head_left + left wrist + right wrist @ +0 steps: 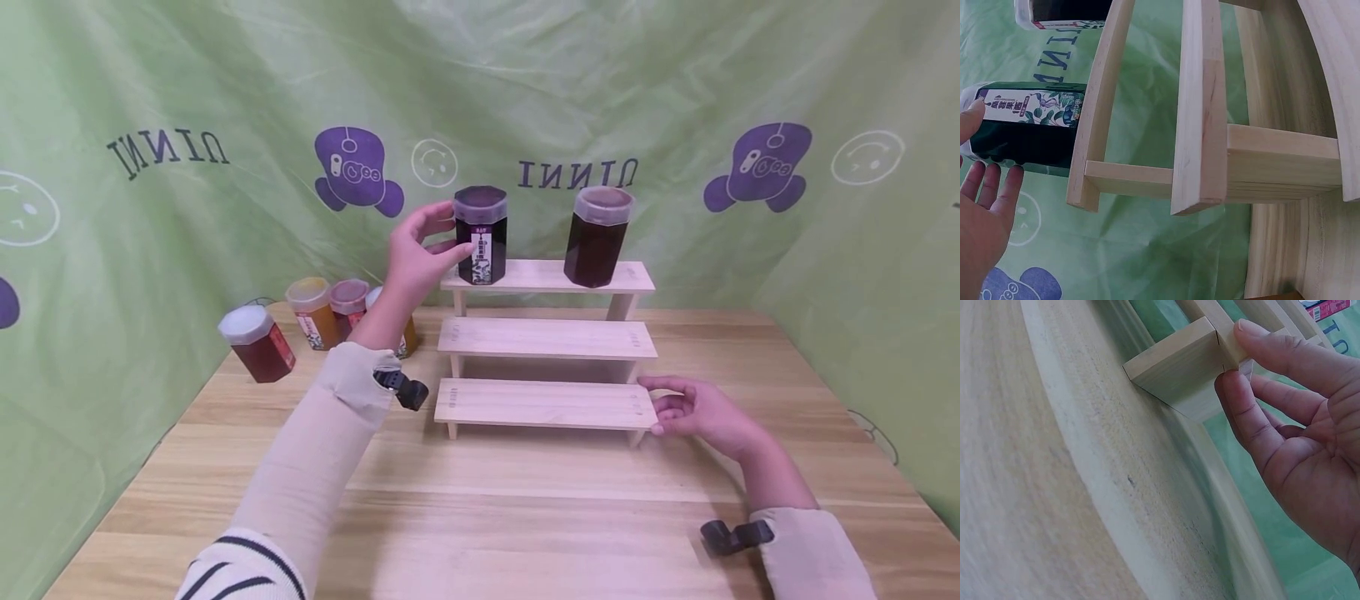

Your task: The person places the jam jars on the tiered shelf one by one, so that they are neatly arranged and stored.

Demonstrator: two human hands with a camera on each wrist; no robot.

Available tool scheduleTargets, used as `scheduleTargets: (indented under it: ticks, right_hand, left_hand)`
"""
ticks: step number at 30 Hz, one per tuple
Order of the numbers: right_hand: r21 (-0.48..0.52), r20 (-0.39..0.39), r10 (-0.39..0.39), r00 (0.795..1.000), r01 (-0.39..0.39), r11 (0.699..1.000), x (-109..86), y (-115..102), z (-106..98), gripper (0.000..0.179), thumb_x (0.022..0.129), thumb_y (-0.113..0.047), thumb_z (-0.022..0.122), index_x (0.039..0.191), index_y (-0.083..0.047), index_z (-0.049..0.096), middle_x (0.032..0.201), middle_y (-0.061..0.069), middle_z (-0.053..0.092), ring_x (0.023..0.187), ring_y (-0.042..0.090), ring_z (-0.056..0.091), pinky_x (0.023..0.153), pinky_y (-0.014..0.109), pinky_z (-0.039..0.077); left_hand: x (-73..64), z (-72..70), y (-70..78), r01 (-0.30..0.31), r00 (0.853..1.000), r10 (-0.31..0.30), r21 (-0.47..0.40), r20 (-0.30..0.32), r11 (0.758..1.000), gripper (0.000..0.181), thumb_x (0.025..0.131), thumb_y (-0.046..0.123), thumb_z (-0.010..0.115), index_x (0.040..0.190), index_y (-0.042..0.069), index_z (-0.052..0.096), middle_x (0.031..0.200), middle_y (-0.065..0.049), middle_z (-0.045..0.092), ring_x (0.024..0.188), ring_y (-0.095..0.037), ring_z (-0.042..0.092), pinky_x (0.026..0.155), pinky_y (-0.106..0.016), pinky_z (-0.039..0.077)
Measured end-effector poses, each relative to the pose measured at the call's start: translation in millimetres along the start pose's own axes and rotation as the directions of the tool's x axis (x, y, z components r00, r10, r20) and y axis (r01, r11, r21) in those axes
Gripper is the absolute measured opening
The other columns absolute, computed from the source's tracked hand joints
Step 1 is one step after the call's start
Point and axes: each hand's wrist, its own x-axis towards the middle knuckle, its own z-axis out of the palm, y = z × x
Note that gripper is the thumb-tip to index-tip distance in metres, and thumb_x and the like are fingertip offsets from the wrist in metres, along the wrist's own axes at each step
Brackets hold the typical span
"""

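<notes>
My left hand [422,254] holds a dark jar [495,246] with a clear lid and a white label, thumb across the label side. That jar stands upright at the left end of the top step of a three-step wooden stand [547,337]. In the left wrist view, the jar's base [1075,134] meets the top board, and the fingers [1007,190] touch its side. At the stand's lower right, my right hand [693,412] pinches the end of the lowest step [1225,340], thumb on one face and index finger on the other.
A second dark red jar [596,246] stands toward the top step's right end. On the table [480,517], a red jar [266,354], an amber jar [311,317] and others are grouped at the left, partly behind my left arm. A green printed curtain [525,83] hangs behind.
</notes>
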Motion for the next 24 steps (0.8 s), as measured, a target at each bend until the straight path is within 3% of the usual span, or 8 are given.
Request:
scheduleTargets:
  ticks: [6, 17, 24]
  right_hand:
    - [0.005, -0.003, 0.0, 1.0, 0.0, 1.0, 0.1, 0.0, 0.1, 0.076, 0.077, 0.011, 0.072, 0.14, 0.019, 0.03, 0.116, 0.018, 0.06, 0.097, 0.015, 0.064, 0.081, 0.029, 0.057]
    - [0.005, -0.004, -0.004, 1.0, 0.004, 1.0, -0.1, -0.3, 1.2, 0.075, 0.077, 0.011, 0.072, 0.14, 0.018, 0.032, 0.117, 0.017, 0.06, 0.098, 0.015, 0.064, 0.081, 0.028, 0.057]
    - [0.002, 0.001, -0.009, 1.0, 0.009, 1.0, -0.6, -0.2, 0.4, 0.074, 0.078, 0.011, 0.072, 0.14, 0.019, 0.031, 0.115, 0.017, 0.06, 0.097, 0.015, 0.064, 0.081, 0.027, 0.057]
  left_hand:
    - [-6.6, -5.1, -0.5, 0.011, 1.0, -0.011, 0.021, -0.004, 1.0, 0.053, 0.075, -0.001, 0.082, 0.123, -0.003, 0.059, 0.122, -0.014, 0.062, 0.109, -0.025, 0.06, 0.091, -0.035, 0.054]
    - [-21.7, -16.0, 0.3, -0.044, 0.999, 0.044, -0.01, -0.002, 0.999, 0.052, 0.075, -0.004, 0.08, 0.122, -0.007, 0.058, 0.122, -0.014, 0.06, 0.109, -0.023, 0.058, 0.093, -0.036, 0.053]
    - [-30.6, -25.2, 1.3, -0.086, 0.996, 0.086, -0.026, -0.015, 0.996, 0.05, 0.077, -0.004, 0.079, 0.122, -0.009, 0.057, 0.123, -0.018, 0.056, 0.108, -0.022, 0.056, 0.095, -0.045, 0.051]
